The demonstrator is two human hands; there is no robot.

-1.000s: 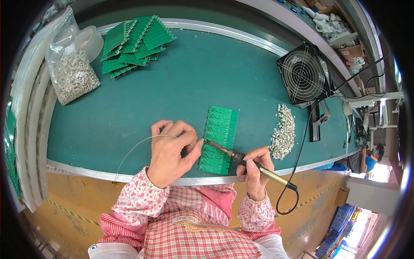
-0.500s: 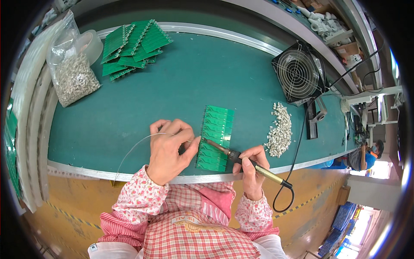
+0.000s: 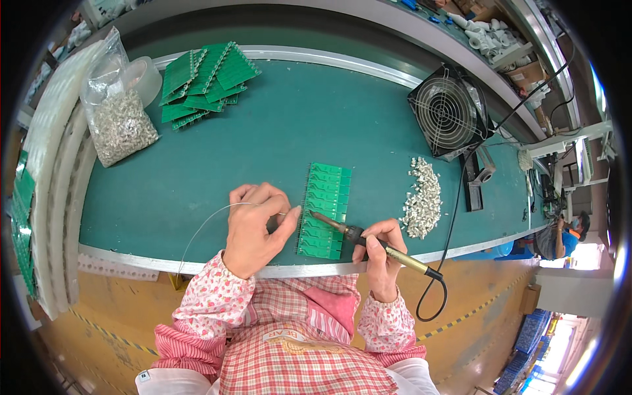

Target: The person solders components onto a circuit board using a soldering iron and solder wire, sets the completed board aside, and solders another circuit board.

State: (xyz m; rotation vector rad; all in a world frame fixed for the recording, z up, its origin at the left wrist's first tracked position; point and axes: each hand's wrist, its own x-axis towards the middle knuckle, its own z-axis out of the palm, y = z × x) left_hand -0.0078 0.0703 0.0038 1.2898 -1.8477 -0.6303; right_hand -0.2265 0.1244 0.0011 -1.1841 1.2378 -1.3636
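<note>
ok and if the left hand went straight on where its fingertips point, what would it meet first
Probably the single green circuit board; its left edge lies just right of the left hand. Depth is hard to judge.

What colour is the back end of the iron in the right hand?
The iron's back end is gold-coloured, seen best in the head view.

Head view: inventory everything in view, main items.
Circuit board: one, green, front centre
Soldering iron: one, black-gold, over board
Wire: one, silvery, front left
Board pile: several, green, back left
Parts bag: one, clear, back left
Tape roll: one, translucent, beside bag
Loose parts: many, silvery, right
Fan: one, black, back right
Bench: one, green, centre
Co-worker: one, blue top, far right
Left hand: one, bare, on wire
Right hand: one, bare, on iron
</note>
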